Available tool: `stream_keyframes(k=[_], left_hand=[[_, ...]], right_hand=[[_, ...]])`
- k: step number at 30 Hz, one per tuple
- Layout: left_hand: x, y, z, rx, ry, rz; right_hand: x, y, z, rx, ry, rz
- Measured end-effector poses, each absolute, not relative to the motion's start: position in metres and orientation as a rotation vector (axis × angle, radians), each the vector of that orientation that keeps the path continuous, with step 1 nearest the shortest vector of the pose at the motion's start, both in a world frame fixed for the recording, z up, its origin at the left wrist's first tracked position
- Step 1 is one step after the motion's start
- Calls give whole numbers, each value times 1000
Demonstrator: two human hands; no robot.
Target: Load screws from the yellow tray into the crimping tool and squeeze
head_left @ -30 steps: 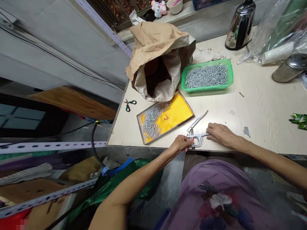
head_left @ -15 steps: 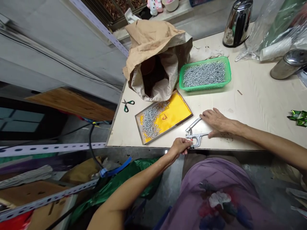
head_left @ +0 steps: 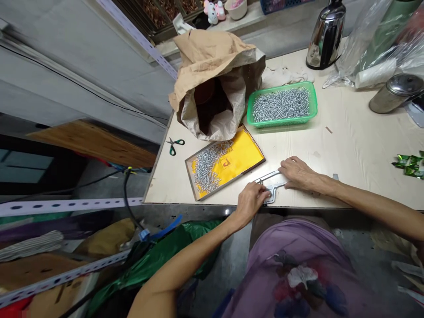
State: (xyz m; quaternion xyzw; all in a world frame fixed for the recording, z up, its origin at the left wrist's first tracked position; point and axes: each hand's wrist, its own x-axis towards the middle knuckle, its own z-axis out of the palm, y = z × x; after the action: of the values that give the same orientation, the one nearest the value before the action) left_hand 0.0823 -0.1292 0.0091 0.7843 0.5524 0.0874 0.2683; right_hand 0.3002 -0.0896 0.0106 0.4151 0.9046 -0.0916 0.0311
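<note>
The pale worktop fills the middle and right of the frame. At its upper middle slumps an open brown paper sack, with a green basket of small silvery metal pieces just to its right. Below the sack lies a shallow yellow-lined tray, more of the same pieces heaped in its left half, and small green-handled scissors sit to its left near the worktop's edge.

At the lower middle, close to the near edge, lies a metal hand press. Its long axis runs nearly left to right across the frame, head to the left, handles to the right. The right hand rests palm down over the handles, fingers loosely spread, pressing them flat. The left hand pinches at the head, fingertips closed; whether they hold a small piece I cannot tell.

This looks like a pressing stroke on one piece. Next would likely come easing the handles open and clearing the head.
</note>
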Motion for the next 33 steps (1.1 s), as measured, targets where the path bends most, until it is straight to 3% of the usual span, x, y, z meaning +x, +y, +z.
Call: stream_keyframes(k=[8, 22, 33], left_hand=[[123, -100, -12, 2522, 1147, 144], [139, -93, 5, 2695, 985, -165], [132, -104, -9, 2660, 981, 6]], right_hand=[[308, -96, 14, 1401, 2728, -425], [307, -116, 26, 1485, 2574, -418], [316, -130, 7, 1477, 2738, -523]])
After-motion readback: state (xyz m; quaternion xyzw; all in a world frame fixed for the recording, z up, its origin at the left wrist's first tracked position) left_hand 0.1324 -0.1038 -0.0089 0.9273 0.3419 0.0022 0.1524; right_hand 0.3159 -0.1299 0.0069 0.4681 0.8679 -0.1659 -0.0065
